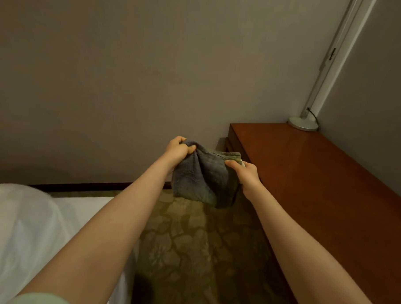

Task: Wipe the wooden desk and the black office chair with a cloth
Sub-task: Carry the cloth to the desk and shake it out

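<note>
- A pale green sleeve (pixel 39 300) shows at the bottom left corner, at the top of the person's left arm.
- Both bare forearms reach forward and draw closer together toward the middle of the view.
- A bed (pixel 19 236) with white bedding lies under the left arm, and its right edge meets the floor.
- A flower-patterned carpet (pixel 190 254) in dull olive fills the strip between the bed and the counter (pixel 319 191).
- The left hand (pixel 177 149) grips the top left of the cloth (pixel 200 175), with its fingers (pixel 181 140) curled tight over a bunched fold.
- The right hand (pixel 245 174) pinches the cloth's top right edge between thumb and curled fingers.
- The cloth is grey towelling with a greenish tinge at its right side. It hangs in folds between the two hands, in the air above the carpet.
- It hangs beside the counter's long left edge, toward the far left corner, and does not touch the top.
- The right hand is seen against that long edge. I cannot tell whether it is over the top or just short of it.
- The counter is reddish-brown glossy wood and runs along the right wall.
- A round silver lamp base (pixel 303 123) stands at the counter's far right corner, with a dark cord at its stem.
- The lamp's pole (pixel 337 43) rises along the corner where the grey walls meet.
- A dark skirting board (pixel 90 185) runs along the foot of the far wall (pixel 129 68).
</note>
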`<state>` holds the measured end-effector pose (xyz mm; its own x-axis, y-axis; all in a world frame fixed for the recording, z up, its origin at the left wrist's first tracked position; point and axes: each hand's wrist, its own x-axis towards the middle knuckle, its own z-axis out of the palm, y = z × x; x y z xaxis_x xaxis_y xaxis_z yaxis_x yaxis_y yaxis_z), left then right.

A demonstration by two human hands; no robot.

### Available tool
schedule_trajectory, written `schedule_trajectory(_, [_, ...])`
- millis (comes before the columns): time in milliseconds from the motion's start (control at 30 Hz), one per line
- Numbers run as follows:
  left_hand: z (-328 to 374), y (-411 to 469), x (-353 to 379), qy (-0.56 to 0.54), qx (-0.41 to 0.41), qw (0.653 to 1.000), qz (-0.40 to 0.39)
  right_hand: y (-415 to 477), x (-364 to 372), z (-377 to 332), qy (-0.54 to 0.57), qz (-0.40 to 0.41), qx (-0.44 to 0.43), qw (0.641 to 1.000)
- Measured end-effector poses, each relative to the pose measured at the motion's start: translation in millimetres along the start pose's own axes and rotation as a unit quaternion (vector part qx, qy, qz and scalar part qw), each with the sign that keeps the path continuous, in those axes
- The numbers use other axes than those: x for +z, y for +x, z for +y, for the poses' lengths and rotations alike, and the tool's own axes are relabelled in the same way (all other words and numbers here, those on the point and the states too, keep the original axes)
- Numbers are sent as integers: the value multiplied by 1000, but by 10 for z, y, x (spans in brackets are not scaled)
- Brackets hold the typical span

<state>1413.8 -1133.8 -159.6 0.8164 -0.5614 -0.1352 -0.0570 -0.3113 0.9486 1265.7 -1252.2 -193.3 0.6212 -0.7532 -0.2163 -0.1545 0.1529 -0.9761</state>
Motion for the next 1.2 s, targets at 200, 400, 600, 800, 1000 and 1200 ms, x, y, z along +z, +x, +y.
schedule_trajectory(200, [148,997,-145,-40,15,997,-69,793,302,-288,39,34,-14,999])
schedule_trajectory(400, [361,1824,-53,-45,27,993,-106,1532,415,-569,54,60,-16,997])
schedule_trajectory(600, [383,2528,270,-32,7,988,-154,2133,263,-642,38,111,-28,993])
schedule_trajectory(800, [494,3239,870,-20,10,982,-190,2870,-89,-677,9,157,-22,987])
schedule_trajectory(1000, [768,3999,1496,10,33,978,-203,3654,-537,-830,-59,184,-50,980])
schedule_trajectory(1200, [1052,4594,2160,16,57,971,-232,4289,-1065,-877,-60,219,-37,973])
